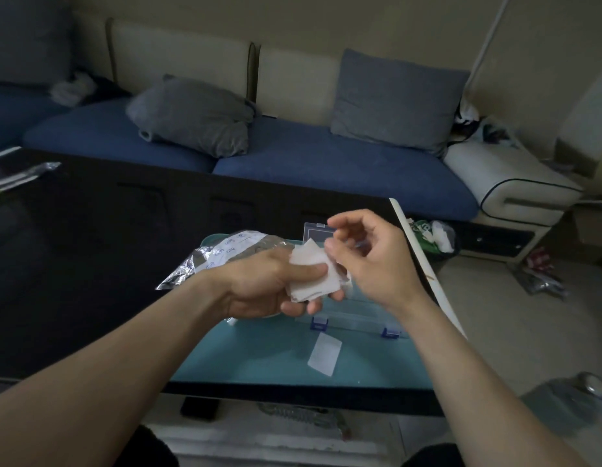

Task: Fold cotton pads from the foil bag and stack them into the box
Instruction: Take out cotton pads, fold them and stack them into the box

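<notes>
Your left hand [259,284] holds a small stack of white pads [313,274], thumb curled on top, fingers underneath, above the teal mat [259,358]. Your right hand [370,254] sits just beside the stack w/ fingers loosely curled; can't tell if it pinches a pad. Clear box [353,311] lies under both hands, lid up. Foil bag [222,254] behind left hand. One pad [325,353] lies flat on the mat, near the box front.

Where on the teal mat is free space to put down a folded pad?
Free: the near strip of the teal mat, left of the loose pad. Crowded: farther back, where the foil bag and the clear box sit.
</notes>
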{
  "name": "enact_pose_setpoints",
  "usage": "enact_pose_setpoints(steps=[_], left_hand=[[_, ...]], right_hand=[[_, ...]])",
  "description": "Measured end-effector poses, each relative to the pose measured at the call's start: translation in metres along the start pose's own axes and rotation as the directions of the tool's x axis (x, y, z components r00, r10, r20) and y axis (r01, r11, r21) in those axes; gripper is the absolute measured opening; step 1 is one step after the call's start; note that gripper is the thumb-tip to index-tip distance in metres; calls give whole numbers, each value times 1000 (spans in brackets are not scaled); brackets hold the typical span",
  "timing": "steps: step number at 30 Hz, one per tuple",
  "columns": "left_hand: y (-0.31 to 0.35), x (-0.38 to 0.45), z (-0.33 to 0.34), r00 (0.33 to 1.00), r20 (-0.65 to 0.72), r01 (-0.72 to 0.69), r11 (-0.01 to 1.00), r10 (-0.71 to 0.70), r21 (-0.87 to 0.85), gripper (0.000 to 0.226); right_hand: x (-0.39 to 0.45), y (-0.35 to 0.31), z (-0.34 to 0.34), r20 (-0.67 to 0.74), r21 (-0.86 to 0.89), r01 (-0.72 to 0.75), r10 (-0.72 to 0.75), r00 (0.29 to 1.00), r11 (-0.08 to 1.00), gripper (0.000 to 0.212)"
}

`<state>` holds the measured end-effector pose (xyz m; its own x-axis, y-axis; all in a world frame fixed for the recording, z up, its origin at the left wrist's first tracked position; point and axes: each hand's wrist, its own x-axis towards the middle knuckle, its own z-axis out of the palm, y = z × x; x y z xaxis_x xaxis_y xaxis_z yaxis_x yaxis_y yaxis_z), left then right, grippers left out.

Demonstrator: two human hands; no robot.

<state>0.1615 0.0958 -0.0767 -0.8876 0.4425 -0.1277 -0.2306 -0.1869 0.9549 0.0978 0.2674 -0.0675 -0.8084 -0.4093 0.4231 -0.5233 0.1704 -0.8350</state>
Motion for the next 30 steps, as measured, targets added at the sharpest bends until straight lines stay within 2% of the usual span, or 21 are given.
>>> enact_pose_setpoints(steps=[2, 5, 7, 9, 12, 16, 20, 22, 25, 30], left_hand=[[0, -4, -3, 998, 61, 28, 997, -32, 70, 24], [0, -9, -6, 980, 159, 89, 978, -120, 190, 45], [-1, -9, -7, 970, 182, 113, 962, -161, 248, 49], [0, -9, -5, 971, 178, 112, 959, -162, 259, 43], [6, -11, 1, 987, 102, 96, 966, -124, 242, 22], [7, -10, 7, 998, 21, 52, 987, -55, 152, 18], [0, -2, 9, 973, -208, -81, 993, 99, 89, 27], [-1, -1, 9, 952, -245, -154, 978, 185, 141, 32], [-4, 0, 9, 928, -256, -196, 939, 270, 282, 26], [-6, 5, 9, 895, -334, -203, 937, 296, 285, 17]], right_hand=[[1, 1, -5, 131, 58, -55, 47, 990, 997, 24], [-2, 2, -4, 276, -33, -67, 74, 958, 997, 13], [-2, 2, -2, 300, -52, -74, 86, 950, 996, 12], [-2, 2, -1, 286, -60, -84, 97, 953, 995, 8], [-1, 2, 0, 226, -49, -61, 71, 971, 997, 10], [-1, 0, 2, 155, -35, -49, 54, 986, 998, 15], [1, 3, -5, 68, -37, -117, 119, 991, 992, 13], [0, 4, -8, 103, -25, -171, 172, 980, 985, 10], [0, 4, -11, 167, 13, -237, 232, 958, 971, 8], [1, 5, -12, 148, -71, -258, 266, 952, 963, 11]])
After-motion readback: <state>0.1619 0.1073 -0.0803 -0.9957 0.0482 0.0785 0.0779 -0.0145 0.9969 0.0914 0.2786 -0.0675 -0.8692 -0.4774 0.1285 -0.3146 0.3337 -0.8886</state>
